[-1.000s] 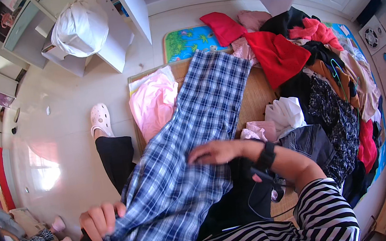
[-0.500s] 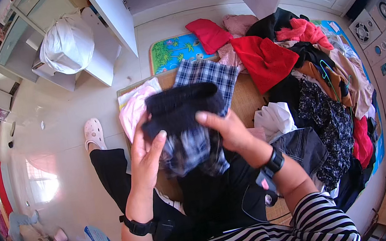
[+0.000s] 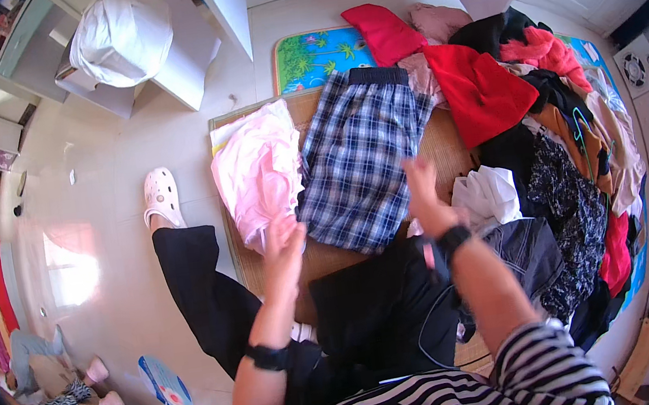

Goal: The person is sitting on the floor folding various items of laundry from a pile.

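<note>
Both hands open and empty: left hand [image 3: 285, 244] and right hand [image 3: 422, 190] hover at the near edge of plaid shorts [image 3: 364, 160] laid flat on a mat [image 3: 449, 149], seemingly mid-fold.

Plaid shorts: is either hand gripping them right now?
No. The plaid shorts lie flat on the mat; left hand and right hand hover open.

Heaped at right: red garment [image 3: 481, 87], black patterned cloth [image 3: 567, 207], white cloth [image 3: 492, 195]. Beyond, colourful play mat [image 3: 309, 55]; white bag [image 3: 118, 35] top left.
</note>
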Demonstrator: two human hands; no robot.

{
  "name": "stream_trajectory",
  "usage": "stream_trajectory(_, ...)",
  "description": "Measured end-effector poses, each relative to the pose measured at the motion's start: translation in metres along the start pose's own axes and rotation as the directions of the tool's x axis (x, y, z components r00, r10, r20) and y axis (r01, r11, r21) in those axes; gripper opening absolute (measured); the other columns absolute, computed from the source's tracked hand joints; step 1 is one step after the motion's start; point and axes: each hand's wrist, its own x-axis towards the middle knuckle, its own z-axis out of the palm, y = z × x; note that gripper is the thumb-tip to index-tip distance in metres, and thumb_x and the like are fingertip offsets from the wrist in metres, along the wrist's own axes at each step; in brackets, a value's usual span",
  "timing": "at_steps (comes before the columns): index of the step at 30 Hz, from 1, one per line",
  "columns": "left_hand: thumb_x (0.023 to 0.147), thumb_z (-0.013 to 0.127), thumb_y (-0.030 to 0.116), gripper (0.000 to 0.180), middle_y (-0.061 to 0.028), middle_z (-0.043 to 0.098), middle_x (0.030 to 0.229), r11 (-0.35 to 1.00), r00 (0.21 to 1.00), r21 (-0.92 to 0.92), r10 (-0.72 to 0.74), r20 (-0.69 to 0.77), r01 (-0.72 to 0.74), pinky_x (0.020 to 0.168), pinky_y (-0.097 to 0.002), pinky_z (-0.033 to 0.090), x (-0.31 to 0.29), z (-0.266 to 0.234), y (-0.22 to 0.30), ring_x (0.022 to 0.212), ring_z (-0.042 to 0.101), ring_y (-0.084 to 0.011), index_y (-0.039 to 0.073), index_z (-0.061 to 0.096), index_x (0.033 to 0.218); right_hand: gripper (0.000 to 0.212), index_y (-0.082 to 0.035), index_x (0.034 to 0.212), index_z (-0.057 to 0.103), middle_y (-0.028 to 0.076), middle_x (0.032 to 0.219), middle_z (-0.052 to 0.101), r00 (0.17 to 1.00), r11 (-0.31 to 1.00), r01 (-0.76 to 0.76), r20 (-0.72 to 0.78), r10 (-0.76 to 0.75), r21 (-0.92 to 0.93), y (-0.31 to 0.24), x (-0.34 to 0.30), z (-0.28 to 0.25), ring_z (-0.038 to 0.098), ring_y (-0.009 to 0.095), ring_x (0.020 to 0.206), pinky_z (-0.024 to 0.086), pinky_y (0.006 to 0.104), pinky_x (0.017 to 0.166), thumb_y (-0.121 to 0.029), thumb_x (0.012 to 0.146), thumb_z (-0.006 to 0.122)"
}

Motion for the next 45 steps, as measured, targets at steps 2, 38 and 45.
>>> stream_trajectory(2,0.08,0.055,0.017,0.046,-0.0163,0.043,0.117,0.996,0.998,0.072,0.047,-0.041,-0.044,0.091,-0.0322,0.033,0.021,0.023,-0.052,0.108,0.043,-0.0225,-0.002,0.036,0.118,0.049,-0.005,0.104,0.045,0.011,0.1,0.048,0.895,0.903,-0.424,0.178,0.408,0.064,0.052,-0.043,-0.018,0.043,0.02,0.09,0.035,0.032,0.07,-0.026,0.064,0.063)
stream_trajectory(38,0.087,0.043,0.025,0.037,-0.0082,0.051,0.113,0.719,0.866,-0.661,0.174,0.469,0.214,0.09,-0.0346,0.038,-0.1,-0.002,0.161,0.103,0.049,-0.0192,0.004,0.042,0.118,0.058,0.001,0.129,0.024,0.01,0.112,0.049,0.305,0.964,-0.106,0.931,-0.202,0.244,-0.273,-0.16,-0.139,0.046,0.016,0.102,0.035,0.0291,0.09,-0.022,0.084,0.052)
stream_trajectory(45,0.089,0.041,0.031,0.043,-0.0062,0.049,0.115,0.79,0.768,-0.488,0.035,0.64,0.371,0.09,-0.0314,0.039,-0.097,0.013,0.138,0.105,0.049,-0.0169,0.003,0.037,0.121,0.028,-0.002,0.112,0.046,0.004,0.095,0.058,0.506,0.886,-0.315,0.85,-0.145,0.339,-0.257,-0.162,-0.141,0.057,0.012,0.084,0.047,0.0253,0.072,-0.013,0.086,0.045)
